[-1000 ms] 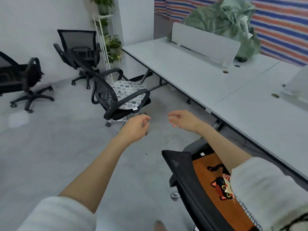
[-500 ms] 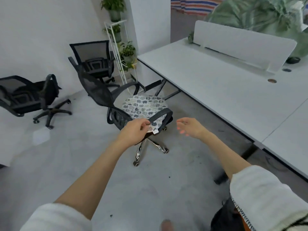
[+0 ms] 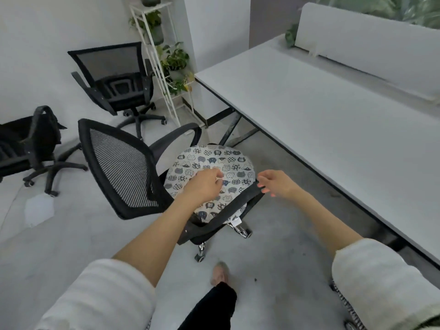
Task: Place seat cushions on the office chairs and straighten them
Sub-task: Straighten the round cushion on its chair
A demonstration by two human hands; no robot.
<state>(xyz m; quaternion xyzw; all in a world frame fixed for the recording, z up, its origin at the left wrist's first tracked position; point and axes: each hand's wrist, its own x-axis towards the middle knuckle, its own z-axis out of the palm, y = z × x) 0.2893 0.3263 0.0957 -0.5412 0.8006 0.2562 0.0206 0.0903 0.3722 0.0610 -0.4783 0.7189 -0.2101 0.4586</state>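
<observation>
A black mesh office chair (image 3: 123, 172) stands just in front of me, its back to the left. On its seat lies a white seat cushion (image 3: 228, 163) printed with cat faces. My left hand (image 3: 206, 185) is over the middle of the cushion, fingers loosely curled, and seems to hold nothing. My right hand (image 3: 276, 184) reaches in from the right with relaxed fingers, fingertips at the front end of the near armrest (image 3: 228, 210). That armrest crosses in front of the cushion's near edge and hides part of it.
A long white desk (image 3: 321, 120) with a white divider panel (image 3: 369, 44) runs along the right. Two more black chairs, one (image 3: 114, 75) at the back and one (image 3: 35, 139) at the left, stand by the wall. A white plant shelf (image 3: 166, 63) stands behind. My foot (image 3: 220, 273) is on the grey floor.
I have walked up to the chair with the cat cushion. Both hands moved forward: the left now hovers over the cushion, the right reaches the armrest. The chair with the orange cushion left view.
</observation>
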